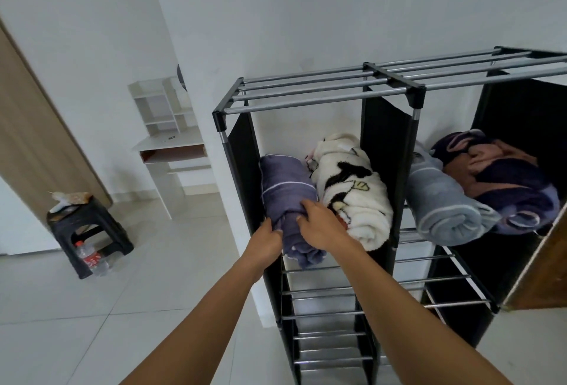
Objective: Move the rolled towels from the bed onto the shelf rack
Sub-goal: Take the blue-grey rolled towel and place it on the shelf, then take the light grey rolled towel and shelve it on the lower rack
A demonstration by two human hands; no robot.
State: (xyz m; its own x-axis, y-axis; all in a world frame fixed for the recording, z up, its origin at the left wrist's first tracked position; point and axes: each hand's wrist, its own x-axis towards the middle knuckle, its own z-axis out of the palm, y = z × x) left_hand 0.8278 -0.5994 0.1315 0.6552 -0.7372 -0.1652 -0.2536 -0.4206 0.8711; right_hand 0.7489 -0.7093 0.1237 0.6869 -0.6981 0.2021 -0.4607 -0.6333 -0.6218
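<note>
The shelf rack (395,78) runs off the right edge; the left hand (266,239) hides its fingers behind the purple towel (287,197).

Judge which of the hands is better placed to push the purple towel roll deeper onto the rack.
Right, probably. The right hand lies on top of the purple towel roll, fingers pointing inward, while the left hand is squeezed between the roll's front end and the rack's left panel.

No legible text anywhere.
</note>
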